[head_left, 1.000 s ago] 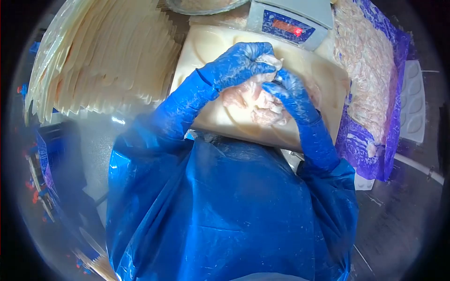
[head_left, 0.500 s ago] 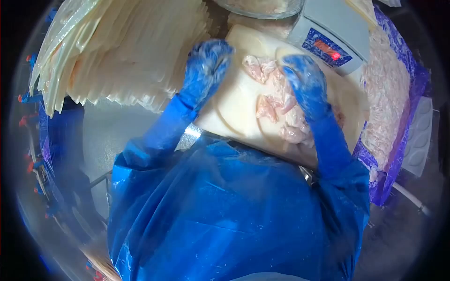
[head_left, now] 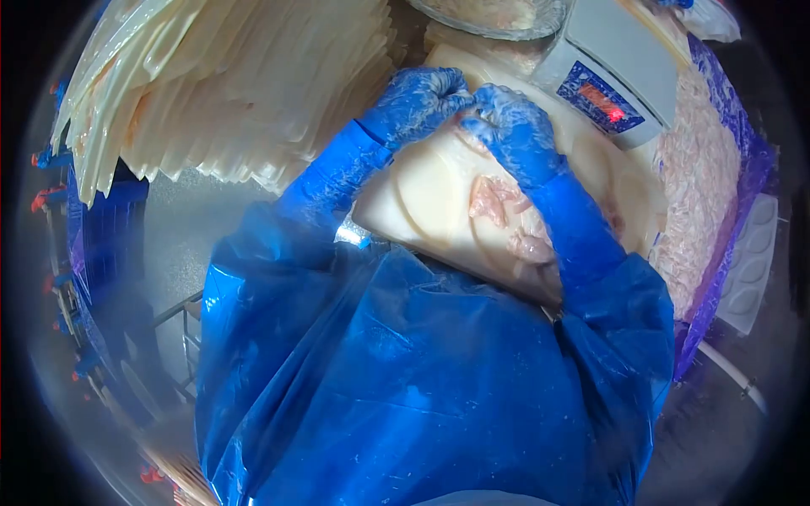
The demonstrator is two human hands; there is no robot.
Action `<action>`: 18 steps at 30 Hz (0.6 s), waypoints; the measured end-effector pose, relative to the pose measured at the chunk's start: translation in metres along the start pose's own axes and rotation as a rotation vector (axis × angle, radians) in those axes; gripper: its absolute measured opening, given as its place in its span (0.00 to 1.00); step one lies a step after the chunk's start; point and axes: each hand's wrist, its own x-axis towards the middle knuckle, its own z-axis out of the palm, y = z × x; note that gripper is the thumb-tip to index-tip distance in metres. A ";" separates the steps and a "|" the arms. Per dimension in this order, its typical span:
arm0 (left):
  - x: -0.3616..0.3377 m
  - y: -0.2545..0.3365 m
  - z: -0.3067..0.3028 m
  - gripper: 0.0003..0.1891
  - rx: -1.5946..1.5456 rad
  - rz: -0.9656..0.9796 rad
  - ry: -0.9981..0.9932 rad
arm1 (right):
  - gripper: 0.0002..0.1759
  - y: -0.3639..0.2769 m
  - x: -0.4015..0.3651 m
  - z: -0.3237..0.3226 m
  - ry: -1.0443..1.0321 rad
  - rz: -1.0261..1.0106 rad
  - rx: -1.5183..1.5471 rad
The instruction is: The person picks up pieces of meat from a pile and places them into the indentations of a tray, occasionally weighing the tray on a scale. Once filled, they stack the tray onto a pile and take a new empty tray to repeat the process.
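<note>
In blue gloves smeared with pale residue, my two hands meet over the far side of a white moulded tray (head_left: 430, 173) with rounded hollows. My left hand (head_left: 426, 97) is closed, its fingertips touching those of the right. Also closed, my right hand (head_left: 510, 122) is just above a pale pink piece of raw meat (head_left: 472, 140), partly hidden by the glove. Whatever the fingers grip is hidden. Several raw meat pieces (head_left: 496, 201) lie on the tray beside my right forearm, which covers some of them.
A tall stack of pale trays (head_left: 228, 93) stands at the left. Behind the tray is a scale (head_left: 620, 63) with a lit red display, beside a metal pan (head_left: 498, 32). A purple-lined container (head_left: 732, 228) at the right holds a heap of raw meat (head_left: 696, 177).
My left hand has moved right and my right hand left and slightly up, so they now meet. They were apart before. The view has shifted slightly.
</note>
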 end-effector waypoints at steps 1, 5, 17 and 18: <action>0.002 0.001 0.000 0.09 0.000 0.004 -0.005 | 0.10 0.005 -0.003 0.005 0.023 0.027 0.042; -0.002 0.011 -0.008 0.09 -0.154 -0.006 -0.022 | 0.07 0.019 0.001 0.000 -0.136 0.149 0.485; 0.017 -0.012 -0.025 0.13 0.019 0.115 0.197 | 0.08 0.028 -0.006 -0.018 -0.129 0.589 0.826; 0.016 -0.011 -0.025 0.12 0.407 0.275 0.380 | 0.08 0.037 -0.008 -0.015 0.014 0.318 0.443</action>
